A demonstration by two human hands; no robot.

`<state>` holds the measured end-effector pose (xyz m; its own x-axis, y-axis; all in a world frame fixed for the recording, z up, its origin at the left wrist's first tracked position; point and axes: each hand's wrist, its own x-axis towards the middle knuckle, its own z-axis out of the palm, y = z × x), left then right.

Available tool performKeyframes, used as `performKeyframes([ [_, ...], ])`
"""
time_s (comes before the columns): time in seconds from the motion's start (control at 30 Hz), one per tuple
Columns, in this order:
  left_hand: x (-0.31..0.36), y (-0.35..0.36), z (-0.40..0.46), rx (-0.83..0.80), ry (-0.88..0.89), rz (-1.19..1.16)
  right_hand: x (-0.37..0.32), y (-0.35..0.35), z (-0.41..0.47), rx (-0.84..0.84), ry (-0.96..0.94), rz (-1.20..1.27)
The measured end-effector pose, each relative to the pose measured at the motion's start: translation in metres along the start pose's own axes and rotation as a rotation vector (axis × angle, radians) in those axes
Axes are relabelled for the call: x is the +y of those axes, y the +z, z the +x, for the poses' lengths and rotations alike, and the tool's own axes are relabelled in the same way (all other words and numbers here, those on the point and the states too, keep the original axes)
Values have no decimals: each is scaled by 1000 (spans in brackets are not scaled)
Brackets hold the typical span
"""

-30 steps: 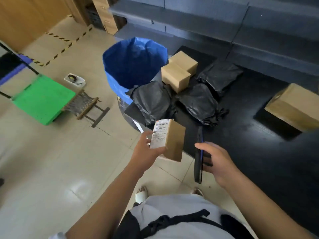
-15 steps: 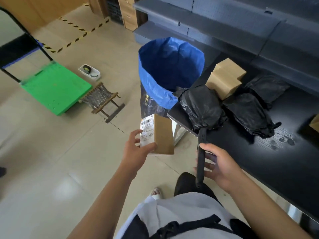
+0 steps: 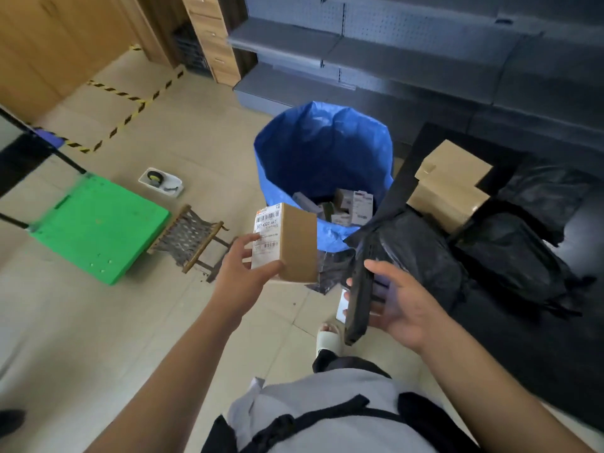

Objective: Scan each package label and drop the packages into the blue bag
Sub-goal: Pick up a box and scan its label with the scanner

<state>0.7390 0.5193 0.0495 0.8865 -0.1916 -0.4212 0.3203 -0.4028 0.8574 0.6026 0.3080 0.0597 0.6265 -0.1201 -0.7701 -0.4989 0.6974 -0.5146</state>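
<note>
Mid-frame, the left hand (image 3: 240,276) pinches a labelled box (image 3: 287,243) short of the blue bag (image 3: 323,152); the right hand (image 3: 397,302) grips the scanner (image 3: 358,305). Released here, the box could strike the rim and fall outside.

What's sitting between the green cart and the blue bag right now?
In the head view, a small folding stool stands on the floor between the green cart and the blue bag; a white tray lies behind it.

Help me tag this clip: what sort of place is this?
Probably a parcel sorting or stockroom area: labelled packages lie in a blue bag, grey shelving lines the wall, and a green platform trolley stands on the floor.
</note>
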Motion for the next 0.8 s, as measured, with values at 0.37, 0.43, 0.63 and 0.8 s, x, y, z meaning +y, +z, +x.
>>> performKeyframes([
  [0.37,50,-17,142,-120,11,112,-64,55,68,102,-59,70],
  [0.43,61,-18,172,-159,1,133,-68,60,73,139,-86,106],
  [0.63,121,-6,271,-263,117,226,-73,92,72,327,-179,245],
  [0.8,175,16,337,-257,232,325,-65,127,58,407,-267,368],
])
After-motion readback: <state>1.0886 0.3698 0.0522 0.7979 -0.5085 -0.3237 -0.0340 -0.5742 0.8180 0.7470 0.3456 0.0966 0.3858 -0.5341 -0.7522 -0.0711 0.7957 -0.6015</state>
